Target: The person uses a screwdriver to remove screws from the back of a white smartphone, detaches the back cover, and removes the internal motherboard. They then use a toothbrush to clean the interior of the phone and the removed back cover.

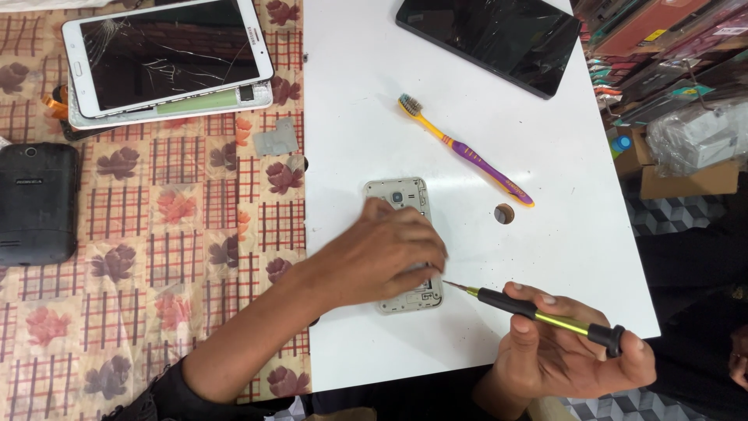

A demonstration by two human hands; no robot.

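A small phone (pixel 403 196) with its back cover off lies on the white board (pixel 561 164), camera end pointing away from me. My left hand (pixel 382 253) rests flat on the phone's middle and covers most of it. My right hand (pixel 565 351) holds a black and yellow-green screwdriver (pixel 538 313) near the board's front edge. The screwdriver's tip points left and sits close to the phone's lower right corner.
A yellow and purple toothbrush (pixel 466 150) lies behind the phone, next to a round hole (pixel 504 214) in the board. A dark tablet (pixel 491 39) sits at the back. On the patterned cloth at left lie a cracked white tablet (pixel 167 54), a black phone (pixel 35 203) and a small metal plate (pixel 276 138).
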